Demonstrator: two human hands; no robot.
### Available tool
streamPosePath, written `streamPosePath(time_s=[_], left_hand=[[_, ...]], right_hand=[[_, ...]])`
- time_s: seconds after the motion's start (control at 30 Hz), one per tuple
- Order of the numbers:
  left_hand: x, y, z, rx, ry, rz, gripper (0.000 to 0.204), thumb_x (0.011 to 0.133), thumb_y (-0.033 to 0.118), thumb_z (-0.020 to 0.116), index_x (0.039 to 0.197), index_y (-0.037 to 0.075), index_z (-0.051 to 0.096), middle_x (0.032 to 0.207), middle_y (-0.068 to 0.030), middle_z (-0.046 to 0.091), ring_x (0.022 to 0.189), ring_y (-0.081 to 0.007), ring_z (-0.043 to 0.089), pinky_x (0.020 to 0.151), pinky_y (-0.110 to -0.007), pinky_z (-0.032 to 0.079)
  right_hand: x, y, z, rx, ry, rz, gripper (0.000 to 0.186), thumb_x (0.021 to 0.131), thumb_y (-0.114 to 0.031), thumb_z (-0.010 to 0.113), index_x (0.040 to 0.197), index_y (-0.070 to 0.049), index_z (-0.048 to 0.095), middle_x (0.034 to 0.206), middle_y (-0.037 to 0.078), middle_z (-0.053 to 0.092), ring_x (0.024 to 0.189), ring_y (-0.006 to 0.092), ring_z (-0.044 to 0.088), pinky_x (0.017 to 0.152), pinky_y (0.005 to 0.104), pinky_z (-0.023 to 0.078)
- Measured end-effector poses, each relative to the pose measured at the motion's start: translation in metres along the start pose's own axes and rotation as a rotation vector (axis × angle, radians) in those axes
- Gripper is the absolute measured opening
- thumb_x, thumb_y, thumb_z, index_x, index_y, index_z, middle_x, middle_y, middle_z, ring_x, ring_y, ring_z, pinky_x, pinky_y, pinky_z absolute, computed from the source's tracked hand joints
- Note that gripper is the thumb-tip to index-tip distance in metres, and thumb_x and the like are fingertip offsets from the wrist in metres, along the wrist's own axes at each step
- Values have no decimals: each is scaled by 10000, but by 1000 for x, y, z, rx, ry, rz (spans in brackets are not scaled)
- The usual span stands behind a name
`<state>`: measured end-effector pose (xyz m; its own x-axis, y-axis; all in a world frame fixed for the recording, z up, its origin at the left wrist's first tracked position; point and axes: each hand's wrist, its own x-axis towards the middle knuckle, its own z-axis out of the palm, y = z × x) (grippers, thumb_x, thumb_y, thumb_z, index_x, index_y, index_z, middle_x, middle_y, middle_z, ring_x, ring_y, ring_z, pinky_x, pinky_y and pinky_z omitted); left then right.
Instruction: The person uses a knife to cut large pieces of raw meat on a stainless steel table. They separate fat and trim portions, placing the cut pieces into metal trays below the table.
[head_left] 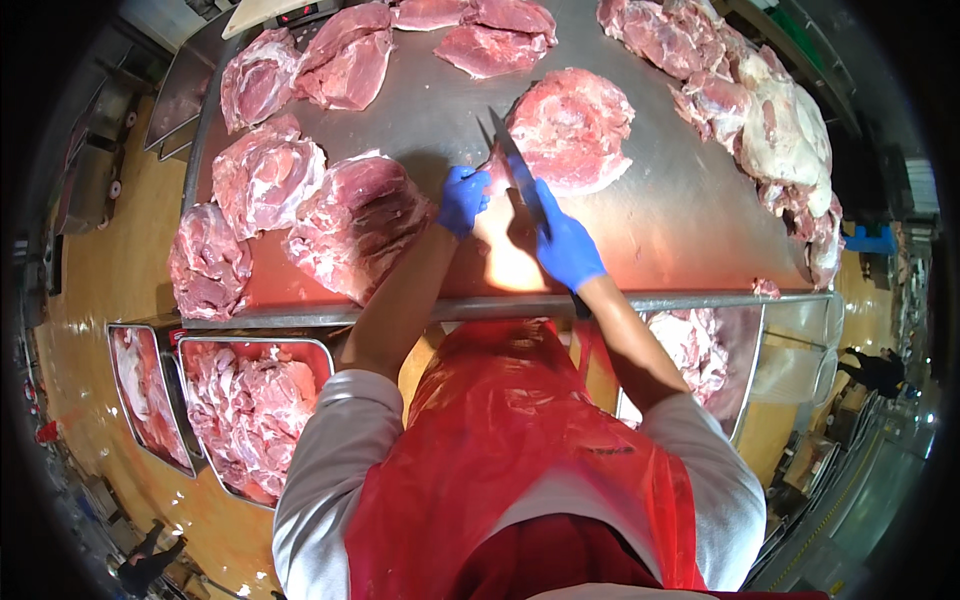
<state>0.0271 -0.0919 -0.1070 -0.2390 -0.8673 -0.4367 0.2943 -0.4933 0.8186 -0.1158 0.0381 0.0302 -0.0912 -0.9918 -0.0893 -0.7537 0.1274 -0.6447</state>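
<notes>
In my right hand (570, 250), gloved in blue, is a long knife (520, 175); its blade slants up and to the left, along the left edge of a round, flat cut of raw meat (572, 128). My left hand (464, 200), also gloved, is closed just left of the blade. It seems to pinch a pale pink flap (496, 168) by the edge of that cut, partly hidden by fingers and knife. Beside my left forearm lies a darker red cut of meat (358, 225).
More meat cuts (268, 172) line the left and far side of the metal table (420, 110). A pile of fatty trimmings (785, 130) runs along the right. Below the front edge stand meat-filled bins (250, 415) at left and another bin (735, 375) at right.
</notes>
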Motion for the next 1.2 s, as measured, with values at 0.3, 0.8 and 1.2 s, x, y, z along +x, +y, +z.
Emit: streamPosePath(time_s=[0.3,0.8,1.2], left_hand=[[-6,5,12,206,104,338,222,790,95,712,650,20,557,600,3,522,557,-71,459,471,-309,393],[-86,29,133,1180,-781,787,47,753,72,641,793,63,618,790,-120,616,732,-296,635,652,-414,527],[-156,74,187,860,-247,931,191,743,27,663,905,64,569,874,-111,557,782,-271,580,696,-364,492]], right_hand=[[-40,44,49,-7,-7,-130,743,891,-85,499,1555,-213,190,991,320,639,861,500,626,746,574,480],[-73,54,-71,348,-792,344,692,917,-31,494,1547,-56,210,1411,175,499,1270,254,510,1066,358,401],[-32,179,16,418,34,-258,653,957,-48,533,1547,-92,258,1375,145,543,1172,165,537,996,308,434]])
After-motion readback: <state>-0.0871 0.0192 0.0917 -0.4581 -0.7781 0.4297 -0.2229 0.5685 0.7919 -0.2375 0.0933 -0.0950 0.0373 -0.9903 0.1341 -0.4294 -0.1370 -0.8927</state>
